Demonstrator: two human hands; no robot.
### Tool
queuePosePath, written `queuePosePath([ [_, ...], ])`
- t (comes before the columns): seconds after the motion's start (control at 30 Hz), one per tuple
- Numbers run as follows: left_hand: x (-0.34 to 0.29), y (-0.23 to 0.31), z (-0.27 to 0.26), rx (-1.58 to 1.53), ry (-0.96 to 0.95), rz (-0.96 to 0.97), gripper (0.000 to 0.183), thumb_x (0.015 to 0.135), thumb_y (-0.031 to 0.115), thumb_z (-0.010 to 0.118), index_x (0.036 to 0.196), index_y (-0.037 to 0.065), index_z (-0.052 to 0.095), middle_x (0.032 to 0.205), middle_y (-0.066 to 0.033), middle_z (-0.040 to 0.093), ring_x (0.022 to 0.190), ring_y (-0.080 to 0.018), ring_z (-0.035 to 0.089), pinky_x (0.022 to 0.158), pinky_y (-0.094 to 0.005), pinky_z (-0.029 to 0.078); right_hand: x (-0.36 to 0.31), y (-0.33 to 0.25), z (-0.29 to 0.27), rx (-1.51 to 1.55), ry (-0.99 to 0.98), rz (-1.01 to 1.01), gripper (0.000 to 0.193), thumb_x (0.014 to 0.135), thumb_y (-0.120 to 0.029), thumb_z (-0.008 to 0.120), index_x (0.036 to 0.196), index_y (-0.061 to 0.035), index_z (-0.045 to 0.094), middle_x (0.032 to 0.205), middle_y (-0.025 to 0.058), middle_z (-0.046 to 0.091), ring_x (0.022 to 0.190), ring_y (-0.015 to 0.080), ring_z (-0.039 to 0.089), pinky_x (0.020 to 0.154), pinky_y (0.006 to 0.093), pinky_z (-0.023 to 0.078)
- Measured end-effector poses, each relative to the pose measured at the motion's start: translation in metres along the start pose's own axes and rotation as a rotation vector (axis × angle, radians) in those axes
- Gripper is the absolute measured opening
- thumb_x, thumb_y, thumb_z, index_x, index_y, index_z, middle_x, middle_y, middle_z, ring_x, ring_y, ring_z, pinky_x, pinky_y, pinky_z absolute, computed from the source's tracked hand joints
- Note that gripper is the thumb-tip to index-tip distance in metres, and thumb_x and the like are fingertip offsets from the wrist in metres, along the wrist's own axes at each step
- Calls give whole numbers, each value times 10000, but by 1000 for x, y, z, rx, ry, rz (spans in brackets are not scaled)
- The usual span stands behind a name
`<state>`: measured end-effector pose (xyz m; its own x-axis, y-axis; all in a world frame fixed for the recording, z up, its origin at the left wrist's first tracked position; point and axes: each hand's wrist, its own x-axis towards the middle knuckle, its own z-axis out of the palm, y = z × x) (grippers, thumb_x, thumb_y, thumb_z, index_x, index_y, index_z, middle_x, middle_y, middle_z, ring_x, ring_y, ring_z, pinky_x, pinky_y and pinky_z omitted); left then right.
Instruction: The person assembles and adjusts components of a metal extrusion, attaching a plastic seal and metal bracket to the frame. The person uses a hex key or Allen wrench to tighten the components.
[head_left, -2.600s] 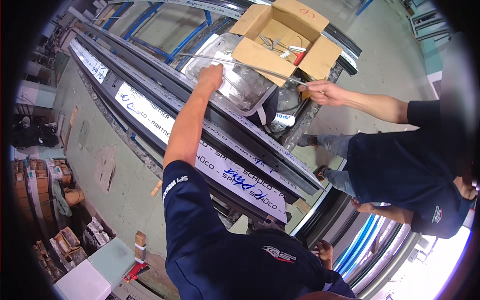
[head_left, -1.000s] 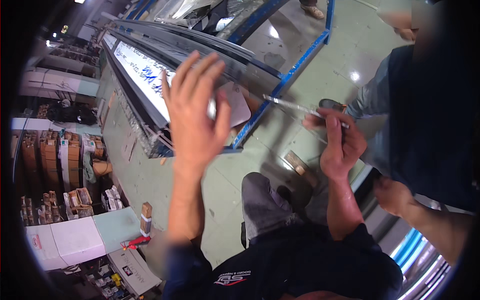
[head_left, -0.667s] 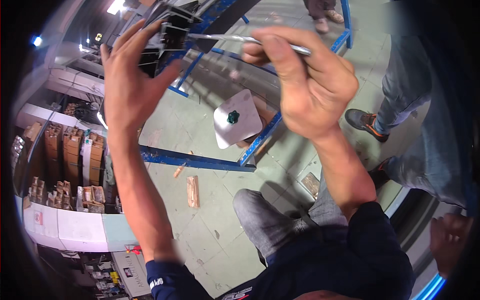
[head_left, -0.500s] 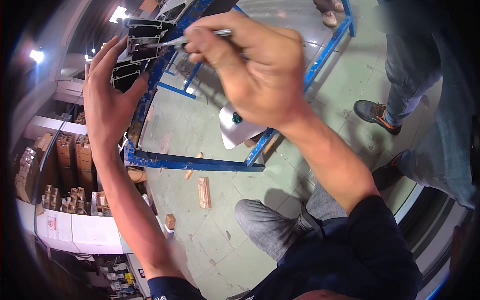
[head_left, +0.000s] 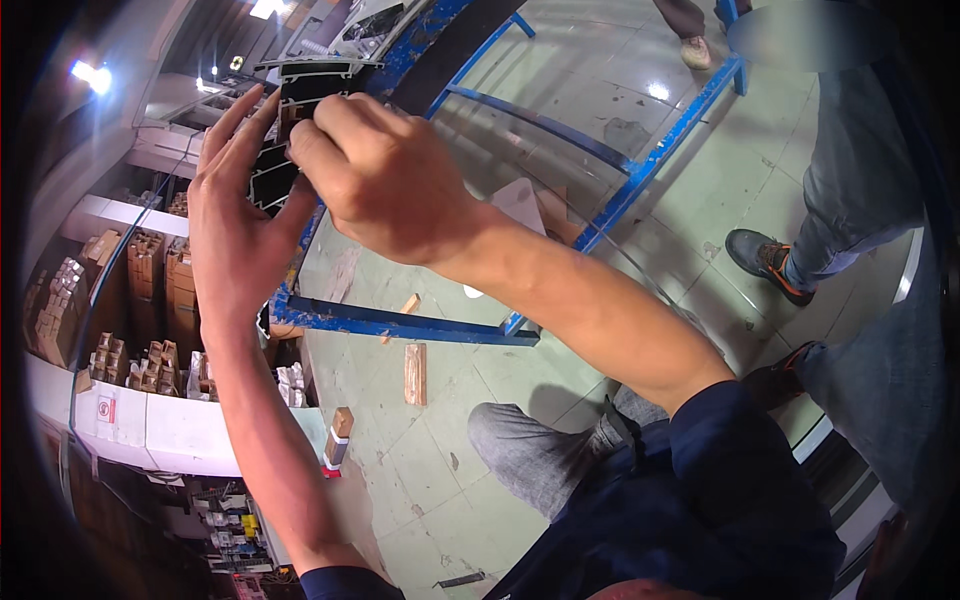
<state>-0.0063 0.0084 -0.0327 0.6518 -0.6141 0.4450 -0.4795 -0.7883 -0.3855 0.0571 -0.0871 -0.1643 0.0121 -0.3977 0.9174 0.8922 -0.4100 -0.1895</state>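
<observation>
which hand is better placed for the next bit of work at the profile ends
Probably the right hand: it is curled at the black profile ends, while the left hand is spread open beside them.

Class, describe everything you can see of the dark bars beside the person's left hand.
The dark bars, seen at their ends, look like metal: hollow black openings with thin pale edges. They sit at upper left, one above another, slightly askew, near the blue frame. The left hand spreads open against or just before them; the right hand, fingers curled, hides part of the ends, so its contact is unclear.
</observation>
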Motion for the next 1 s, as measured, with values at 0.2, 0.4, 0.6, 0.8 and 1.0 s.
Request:
queuePosePath([
  [0.2,-6,-9,6,-41,53,32,665,757,-33,679,1414,52,623,1469,-205,569,1302,-359,611,1019,-405,538,-5,3,1,-22,-106,-25,134,736,-76,680,833,3,632,838,117,576,785,252,663,548,345,576],
  [0.4,-10,1,4,-113,75,-3,678,757,-85,626,1420,53,616,1455,-215,567,1281,-356,624,947,-390,572,-4,0,-3,216,-65,224,82,879,-4,696,960,-2,683,865,165,614,779,401,638,673,455,524],
  [0.6,-11,-4,1,-56,78,29,649,753,-65,650,1395,33,627,1444,-221,573,1342,-374,563,1058,-426,499,-3,-13,-14,263,69,281,125,899,1,693,1016,35,720,898,169,672,743,349,679,624,404,519],
  [0.8,-14,-3,-1,0,87,40,652,789,7,727,1428,42,598,1390,-201,624,1400,-360,495,1140,-459,421,16,-12,-37,430,-66,672,139,897,-2,676,963,115,709,758,212,709,662,276,743,606,331,562],
  [1.0,-14,-1,10,48,129,75,655,799,70,777,1427,40,593,1336,-167,668,1420,-338,471,1156,-468,402,85,-8,-66,292,-772,962,172,783,-40,563,763,84,680,668,156,707,546,194,705,470,334,517],
])
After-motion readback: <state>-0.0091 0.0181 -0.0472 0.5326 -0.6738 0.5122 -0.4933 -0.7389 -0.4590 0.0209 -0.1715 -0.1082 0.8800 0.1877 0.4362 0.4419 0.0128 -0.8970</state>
